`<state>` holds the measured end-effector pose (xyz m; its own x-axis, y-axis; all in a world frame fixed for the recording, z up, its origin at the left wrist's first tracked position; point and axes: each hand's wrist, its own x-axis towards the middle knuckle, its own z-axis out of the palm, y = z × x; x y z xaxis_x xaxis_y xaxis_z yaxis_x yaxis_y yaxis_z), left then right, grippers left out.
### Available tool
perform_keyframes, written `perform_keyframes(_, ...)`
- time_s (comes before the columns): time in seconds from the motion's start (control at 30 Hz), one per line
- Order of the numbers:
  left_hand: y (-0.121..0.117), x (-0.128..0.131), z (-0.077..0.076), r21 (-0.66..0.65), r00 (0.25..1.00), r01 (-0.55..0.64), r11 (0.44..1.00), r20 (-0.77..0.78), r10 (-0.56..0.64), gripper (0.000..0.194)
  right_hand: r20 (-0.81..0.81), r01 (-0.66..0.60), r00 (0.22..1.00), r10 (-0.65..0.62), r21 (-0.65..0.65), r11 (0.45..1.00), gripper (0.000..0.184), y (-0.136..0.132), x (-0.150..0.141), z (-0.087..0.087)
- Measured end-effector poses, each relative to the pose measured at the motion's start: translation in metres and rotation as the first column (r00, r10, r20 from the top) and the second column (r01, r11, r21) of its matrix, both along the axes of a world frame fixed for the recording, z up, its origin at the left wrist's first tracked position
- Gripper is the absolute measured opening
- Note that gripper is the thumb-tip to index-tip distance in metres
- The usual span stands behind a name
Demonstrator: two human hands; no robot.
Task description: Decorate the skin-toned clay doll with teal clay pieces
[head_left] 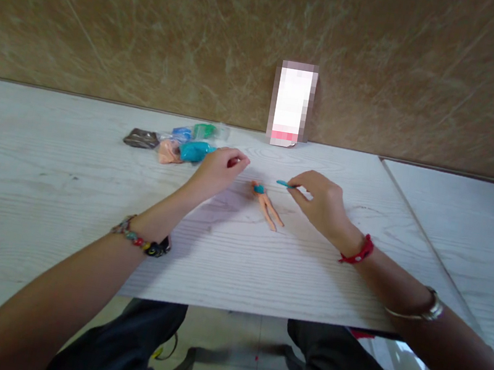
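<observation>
Between my hands a small figure (269,212) lies on the table, peach-coloured with long legs and a teal piece across its chest; it looks like modelling clay. My right hand (322,200) pinches a thin teal strip (283,183) between thumb and fingers, just right of the figure's head and apart from it. To the upper left of the figure, my left hand (224,169) has its fingers curled together at the tips; whatever they hold, if anything, is too small to make out. Next to that hand sits a packet of teal clay (196,151).
Left of my left hand lie more clay packets: brown (140,138), peach (170,152), blue (182,133) and green (203,130). A phone (292,101) with a blurred bright screen leans on the marbled wall (159,27). A seam crosses the pale wooden table (40,190) at right.
</observation>
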<state>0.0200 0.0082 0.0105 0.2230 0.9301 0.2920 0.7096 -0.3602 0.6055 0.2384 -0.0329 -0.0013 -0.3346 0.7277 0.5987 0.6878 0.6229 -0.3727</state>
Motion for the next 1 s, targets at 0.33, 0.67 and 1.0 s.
perform_keyframes(0.33, 0.007, 0.000, -0.012, 0.018, 0.998, 0.033, 0.999, -0.045, -0.032, 0.020, 0.427, -0.255, 0.894, 0.132, 0.246, 0.935, 0.026, 0.003, -0.009, -0.006)
perform_keyframes(0.67, -0.004, 0.005, -0.001, -0.004, 0.972, 0.236, 0.972, 0.012, -0.236, 0.020, 0.266, -0.206, 0.954, 0.141, 0.232, 0.951, 0.022, -0.002, -0.004, -0.007)
perform_keyframes(1.0, -0.030, 0.021, 0.009, -0.330, 0.904, 0.320, 0.888, 0.388, -0.181, 0.013, 0.187, -0.229, 0.965, 0.182, 0.275, 0.934, 0.019, -0.007, -0.002, 0.001)
